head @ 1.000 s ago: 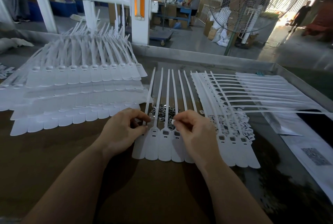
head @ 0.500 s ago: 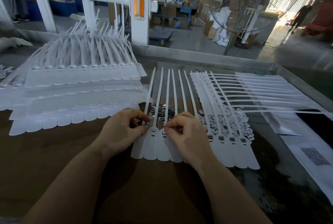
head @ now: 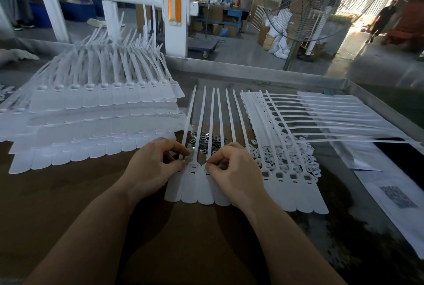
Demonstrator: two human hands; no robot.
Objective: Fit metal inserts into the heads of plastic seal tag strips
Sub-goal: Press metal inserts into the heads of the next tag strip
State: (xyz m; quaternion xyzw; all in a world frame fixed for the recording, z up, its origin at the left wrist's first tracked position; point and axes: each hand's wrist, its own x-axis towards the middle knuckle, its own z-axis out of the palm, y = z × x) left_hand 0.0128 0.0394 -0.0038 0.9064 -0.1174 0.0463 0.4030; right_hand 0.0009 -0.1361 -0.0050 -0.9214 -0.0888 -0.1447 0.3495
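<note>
So both hands sit curled on the heads of a row of white tag strips (head: 192, 189) on the table (head: 68, 204): left hand (head: 153, 165) pinching the leftmost strip, right hand (head: 236, 170) pinching at the third head. Just behind them there's a little pile of metal inserts (head: 205, 139), and further back-left a big stack of strips (head: 96, 110).

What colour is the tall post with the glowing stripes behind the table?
The post is white with orange stripes, seen in the head view.
</note>
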